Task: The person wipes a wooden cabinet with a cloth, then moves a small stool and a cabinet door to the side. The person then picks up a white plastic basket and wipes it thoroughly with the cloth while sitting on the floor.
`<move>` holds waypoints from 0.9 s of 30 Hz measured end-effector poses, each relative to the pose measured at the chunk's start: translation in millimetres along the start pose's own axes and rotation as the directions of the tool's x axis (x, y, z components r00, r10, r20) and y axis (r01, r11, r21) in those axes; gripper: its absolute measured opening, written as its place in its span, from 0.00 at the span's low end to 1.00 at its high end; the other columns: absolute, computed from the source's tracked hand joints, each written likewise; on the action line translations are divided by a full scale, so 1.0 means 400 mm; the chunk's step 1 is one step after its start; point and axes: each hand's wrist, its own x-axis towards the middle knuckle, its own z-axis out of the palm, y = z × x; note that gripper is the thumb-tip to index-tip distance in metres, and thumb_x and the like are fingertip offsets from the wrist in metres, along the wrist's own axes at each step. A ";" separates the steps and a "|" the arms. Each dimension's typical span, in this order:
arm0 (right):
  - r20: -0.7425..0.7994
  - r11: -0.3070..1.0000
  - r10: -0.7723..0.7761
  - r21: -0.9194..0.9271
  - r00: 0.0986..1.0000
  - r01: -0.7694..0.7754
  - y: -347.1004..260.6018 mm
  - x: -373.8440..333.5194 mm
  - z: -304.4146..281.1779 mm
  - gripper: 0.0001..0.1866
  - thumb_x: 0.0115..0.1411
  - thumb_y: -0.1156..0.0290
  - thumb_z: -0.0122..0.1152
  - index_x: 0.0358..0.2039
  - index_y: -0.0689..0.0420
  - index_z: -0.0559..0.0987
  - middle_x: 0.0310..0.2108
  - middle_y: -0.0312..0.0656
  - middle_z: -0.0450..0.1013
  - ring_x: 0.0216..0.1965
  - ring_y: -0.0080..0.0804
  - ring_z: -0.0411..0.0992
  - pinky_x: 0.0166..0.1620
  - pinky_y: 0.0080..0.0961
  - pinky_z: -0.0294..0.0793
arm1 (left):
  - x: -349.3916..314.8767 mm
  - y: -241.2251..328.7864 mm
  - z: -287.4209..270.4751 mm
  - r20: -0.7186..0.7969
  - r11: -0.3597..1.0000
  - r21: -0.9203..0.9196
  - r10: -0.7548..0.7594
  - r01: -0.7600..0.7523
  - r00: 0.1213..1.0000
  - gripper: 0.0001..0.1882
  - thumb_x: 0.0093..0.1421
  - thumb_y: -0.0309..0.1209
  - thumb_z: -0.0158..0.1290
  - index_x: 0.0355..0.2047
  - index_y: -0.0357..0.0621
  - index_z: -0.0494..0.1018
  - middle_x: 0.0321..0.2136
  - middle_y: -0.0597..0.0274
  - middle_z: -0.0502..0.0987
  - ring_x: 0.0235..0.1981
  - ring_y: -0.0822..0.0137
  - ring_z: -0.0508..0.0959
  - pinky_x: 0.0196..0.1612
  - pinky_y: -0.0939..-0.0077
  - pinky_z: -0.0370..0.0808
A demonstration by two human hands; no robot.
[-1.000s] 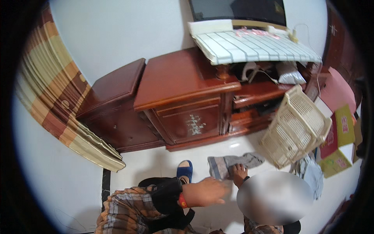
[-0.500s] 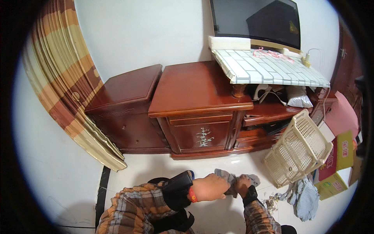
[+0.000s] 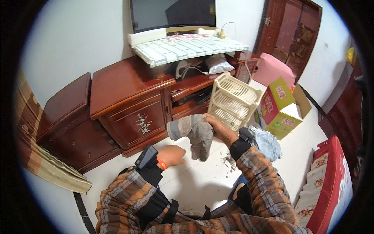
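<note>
My right hand point(image 3: 214, 124) is closed on the upper right end of a limp grey cloth piece point(image 3: 199, 134), held up above the floor. A paler grey band crosses its left end, and its lower part hangs down in folds. I cannot tell whether it is a sock or a glove. To its lower left is my left hand point(image 3: 172, 155), apart from the cloth. The left fingers point right and curl down, their tips mostly out of sight. Below my right wrist, small grey-white scraps point(image 3: 230, 162) lie on the floor beside a crumpled pale blue cloth point(image 3: 265, 143).
A cream plastic rack point(image 3: 233, 105) stands ahead, with an open cardboard box point(image 3: 282, 111) to its right. The dark red wooden cabinet point(image 3: 134, 117) runs along the wall under the television point(image 3: 175, 15). A red-edged floral cover point(image 3: 321, 183) is at the right.
The view has swung right. The grey cloth, bunched low between both hands before, now hangs unfolded from my right hand. My left hand has come away from it.
</note>
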 end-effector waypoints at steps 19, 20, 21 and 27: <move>-0.468 0.495 -0.640 -0.858 0.609 -0.139 -0.122 -0.102 -0.355 0.43 0.51 0.62 0.68 0.64 0.67 0.64 0.39 0.62 0.79 0.41 0.50 0.80 0.47 0.38 0.77 | 0.018 -0.021 -0.027 -0.082 0.994 -0.020 -0.112 0.111 0.990 0.21 0.61 0.47 0.57 0.42 0.40 0.79 0.40 0.44 0.81 0.44 0.44 0.80 0.48 0.52 0.76; -0.512 0.518 -0.615 -0.836 0.600 -0.181 -0.109 -0.097 -0.373 0.38 0.52 0.62 0.68 0.61 0.65 0.67 0.39 0.61 0.79 0.42 0.49 0.80 0.47 0.38 0.77 | 0.023 -0.020 -0.026 -0.097 0.993 -0.040 -0.114 0.111 0.989 0.21 0.59 0.47 0.58 0.39 0.40 0.79 0.37 0.45 0.82 0.42 0.44 0.81 0.46 0.51 0.77; -0.544 0.526 -0.616 -0.822 0.569 -0.217 -0.102 -0.089 -0.390 0.29 0.53 0.63 0.67 0.53 0.63 0.71 0.40 0.58 0.79 0.43 0.46 0.80 0.47 0.37 0.76 | 0.027 -0.019 -0.025 -0.119 0.994 -0.060 -0.094 0.087 0.988 0.20 0.59 0.46 0.58 0.39 0.40 0.79 0.38 0.44 0.82 0.43 0.43 0.81 0.46 0.51 0.77; -0.620 0.733 -0.580 -0.680 0.528 0.006 -0.088 -0.068 -0.428 0.21 0.54 0.65 0.70 0.43 0.60 0.72 0.33 0.43 0.76 0.34 0.28 0.73 0.38 0.28 0.73 | 0.033 -0.011 -0.047 0.011 0.987 -0.019 -0.159 0.159 0.987 0.23 0.64 0.45 0.56 0.51 0.39 0.77 0.45 0.43 0.81 0.48 0.44 0.79 0.52 0.57 0.75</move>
